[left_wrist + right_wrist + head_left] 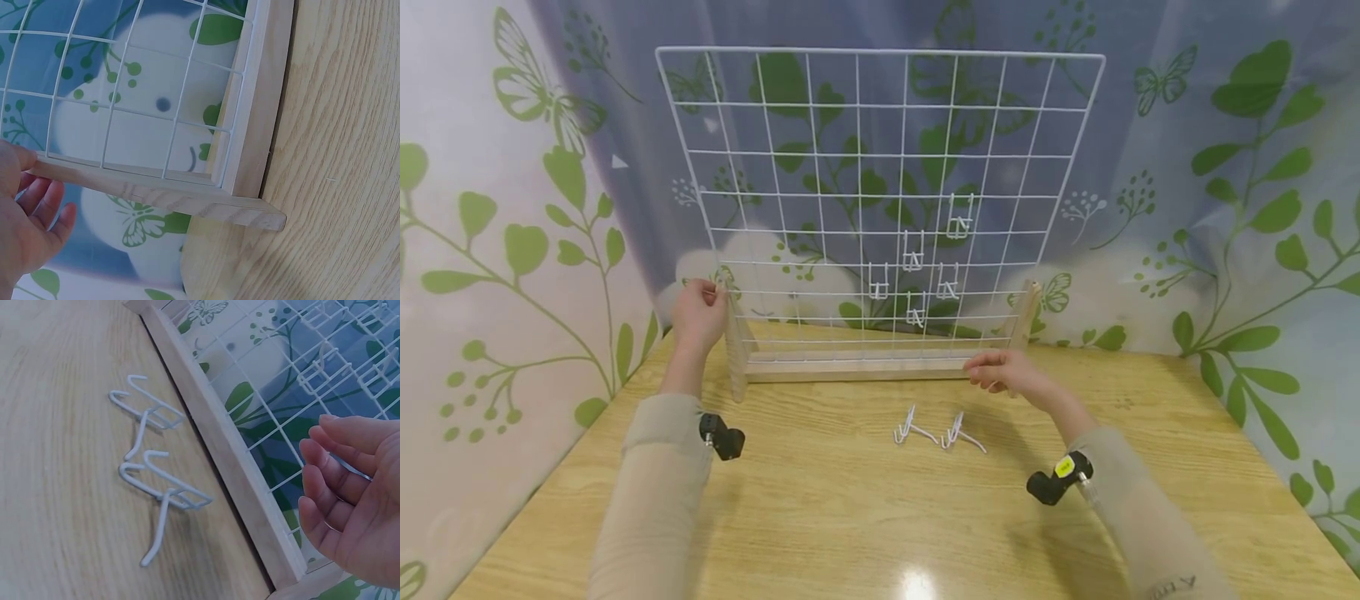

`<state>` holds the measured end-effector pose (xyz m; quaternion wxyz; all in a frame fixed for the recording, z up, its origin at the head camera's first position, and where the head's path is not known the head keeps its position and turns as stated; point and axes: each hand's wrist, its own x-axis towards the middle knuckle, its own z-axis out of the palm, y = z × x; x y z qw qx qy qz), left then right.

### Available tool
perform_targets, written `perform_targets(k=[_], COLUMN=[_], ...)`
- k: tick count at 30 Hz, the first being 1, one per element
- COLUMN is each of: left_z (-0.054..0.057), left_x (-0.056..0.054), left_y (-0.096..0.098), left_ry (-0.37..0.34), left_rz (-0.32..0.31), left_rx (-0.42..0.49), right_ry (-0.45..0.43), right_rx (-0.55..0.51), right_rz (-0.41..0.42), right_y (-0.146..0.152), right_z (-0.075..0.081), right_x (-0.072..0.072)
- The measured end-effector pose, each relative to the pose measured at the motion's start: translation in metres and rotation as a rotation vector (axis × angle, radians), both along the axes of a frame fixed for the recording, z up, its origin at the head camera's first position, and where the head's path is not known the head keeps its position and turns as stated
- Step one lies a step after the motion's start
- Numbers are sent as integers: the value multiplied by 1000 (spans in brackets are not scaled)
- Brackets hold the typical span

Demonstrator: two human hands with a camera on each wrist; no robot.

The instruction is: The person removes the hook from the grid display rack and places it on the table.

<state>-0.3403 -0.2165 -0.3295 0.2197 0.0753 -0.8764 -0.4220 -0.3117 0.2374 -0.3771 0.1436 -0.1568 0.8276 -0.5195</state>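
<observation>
A white wire grid panel stands upright in a wooden stand. My left hand is at the top of the stand's left post; in the left wrist view, this hand grips the post end with its fingertips, the other fingers loosely bent. Several white wire hooks hang on the grid, right of its middle. Two more hooks lie on the table: a left one and a right one. My right hand, fingers loosely curved and holding nothing, hovers before the stand's right end.
The light wooden table extends in front of the stand. Behind it hangs a curtain printed with leaves and butterflies. Black wrist cameras sit on both sleeves, the left camera and the right camera.
</observation>
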Motion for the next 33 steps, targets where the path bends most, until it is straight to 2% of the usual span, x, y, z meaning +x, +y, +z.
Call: perform_targets(k=[16, 21, 25, 33], left_z=[1, 0, -1, -2], left_x=[1, 0, -1, -2], left_y=[1, 0, 0, -1], left_ry=[20, 29, 33, 20], left_rz=[2, 2, 1, -1], left_rx=[-4, 0, -3, 2], right_ry=[90, 92, 89, 112], right_rx=[-18, -72, -120, -109], right_rz=[-109, -127, -138, -220], right_y=[-9, -13, -15, -17], right_z=[42, 55, 61, 70], right_x=[-14, -17, -20, -23])
